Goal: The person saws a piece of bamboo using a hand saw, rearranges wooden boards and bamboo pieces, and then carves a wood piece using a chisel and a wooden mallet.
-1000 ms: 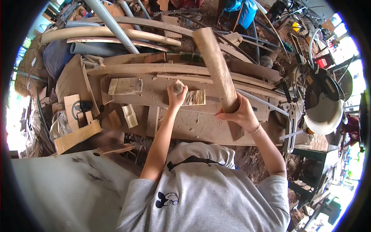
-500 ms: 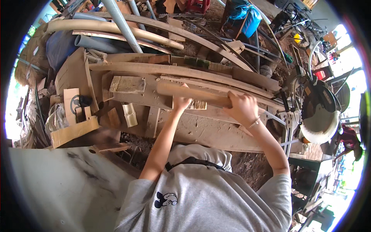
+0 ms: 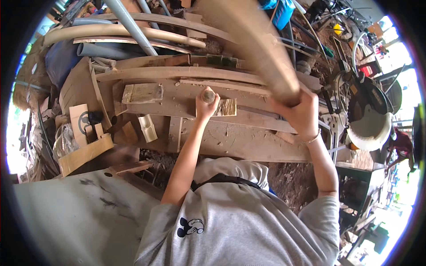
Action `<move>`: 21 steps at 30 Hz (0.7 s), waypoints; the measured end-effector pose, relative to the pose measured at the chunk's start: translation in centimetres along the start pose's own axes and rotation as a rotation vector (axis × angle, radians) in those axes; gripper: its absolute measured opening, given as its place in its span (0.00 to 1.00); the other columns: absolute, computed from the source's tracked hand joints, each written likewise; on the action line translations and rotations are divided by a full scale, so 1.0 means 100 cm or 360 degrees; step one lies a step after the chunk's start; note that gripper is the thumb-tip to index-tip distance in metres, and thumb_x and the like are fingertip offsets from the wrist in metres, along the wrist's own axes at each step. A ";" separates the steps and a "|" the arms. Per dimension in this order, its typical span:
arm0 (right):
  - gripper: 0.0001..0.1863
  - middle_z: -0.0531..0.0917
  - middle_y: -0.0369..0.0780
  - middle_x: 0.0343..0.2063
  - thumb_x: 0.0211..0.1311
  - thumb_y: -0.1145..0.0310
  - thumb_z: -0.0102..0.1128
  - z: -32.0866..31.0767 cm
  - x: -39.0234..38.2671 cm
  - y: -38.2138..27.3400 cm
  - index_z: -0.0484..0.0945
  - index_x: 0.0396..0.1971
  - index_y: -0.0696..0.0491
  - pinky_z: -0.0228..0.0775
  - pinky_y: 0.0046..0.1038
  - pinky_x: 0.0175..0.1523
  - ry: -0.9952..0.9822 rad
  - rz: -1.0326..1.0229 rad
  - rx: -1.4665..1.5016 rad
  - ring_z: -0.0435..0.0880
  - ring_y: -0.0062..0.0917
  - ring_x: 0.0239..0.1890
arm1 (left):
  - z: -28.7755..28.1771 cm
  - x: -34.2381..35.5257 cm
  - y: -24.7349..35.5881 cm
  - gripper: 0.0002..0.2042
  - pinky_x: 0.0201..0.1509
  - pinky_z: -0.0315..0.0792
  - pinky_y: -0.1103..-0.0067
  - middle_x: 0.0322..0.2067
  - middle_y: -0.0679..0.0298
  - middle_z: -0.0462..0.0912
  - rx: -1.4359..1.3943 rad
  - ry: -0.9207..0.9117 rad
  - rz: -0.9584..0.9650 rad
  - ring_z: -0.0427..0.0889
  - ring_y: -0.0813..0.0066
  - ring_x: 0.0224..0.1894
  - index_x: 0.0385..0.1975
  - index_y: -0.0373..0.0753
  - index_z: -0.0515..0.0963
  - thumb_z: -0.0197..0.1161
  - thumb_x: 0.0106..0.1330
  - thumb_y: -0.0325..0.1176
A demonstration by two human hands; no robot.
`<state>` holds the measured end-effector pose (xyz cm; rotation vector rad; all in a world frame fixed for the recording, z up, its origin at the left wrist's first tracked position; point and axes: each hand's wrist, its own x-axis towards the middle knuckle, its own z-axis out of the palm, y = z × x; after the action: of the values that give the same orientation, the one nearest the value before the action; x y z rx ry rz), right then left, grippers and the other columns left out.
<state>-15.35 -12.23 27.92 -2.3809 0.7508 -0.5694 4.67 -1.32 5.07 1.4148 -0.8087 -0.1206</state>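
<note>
My left hand (image 3: 207,107) is closed around what looks like a chisel (image 3: 208,96), held upright. Only the round end of its handle shows above the fist; its lower part is hidden. Against that fist, on the bench, lies a small wood block (image 3: 229,107) with a rough, streaked top. My right hand (image 3: 301,114) grips the near end of a thick wooden club (image 3: 266,60). The club is raised, tilted toward the upper left and smeared by motion. It is apart from the chisel.
The dusty wooden bench (image 3: 248,148) holds a flat wood block (image 3: 142,93), a pale grooved piece (image 3: 147,128) and long planks. A circular-blade saw (image 3: 369,128) stands at right. Grey pipes (image 3: 128,26) lean at the far left; a pale sheet (image 3: 80,213) lies near left.
My right hand has lifted the club from low across the left hand to a raised, steeper angle. The chisel handle's round end now shows. My left hand stays by the block.
</note>
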 end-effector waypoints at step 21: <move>0.18 0.78 0.43 0.16 0.40 0.57 0.60 0.033 -0.025 0.024 0.76 0.30 0.53 0.71 0.33 0.30 -0.0462 0.0044 -0.0627 0.79 0.34 0.22 | 0.000 -0.007 -0.013 0.08 0.24 0.62 0.86 0.13 0.68 0.67 0.0060 0.0042 0.0090 0.64 0.86 0.18 0.15 0.36 0.63 0.57 0.49 0.23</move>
<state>-16.34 -10.99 23.42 -2.7241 0.8203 -0.0577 4.64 -1.23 3.64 1.4248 -0.8323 -0.0433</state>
